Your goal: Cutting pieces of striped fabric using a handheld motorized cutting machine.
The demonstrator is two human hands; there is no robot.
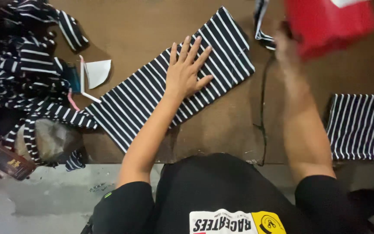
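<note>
From the head view, a folded striped cloth (172, 89) lies slantwise on the brown table (143, 26); the left hand (186, 71) rests flat on its middle with fingers spread, pinning it; the right hand (287, 43), blurred, grips a red iron-like object (327, 21) above the cloth's far end, its cord (262, 104) trailing beside. The cloth looks soft, light and limp, likely to slide or crease; best held flat-palmed or pinched at a folded edge.

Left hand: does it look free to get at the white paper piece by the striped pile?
Probably yes. The left hand lies flat and open on the folded striped cloth; the white paper piece sits on the bare table to its left, uncovered, with nothing between.
</note>
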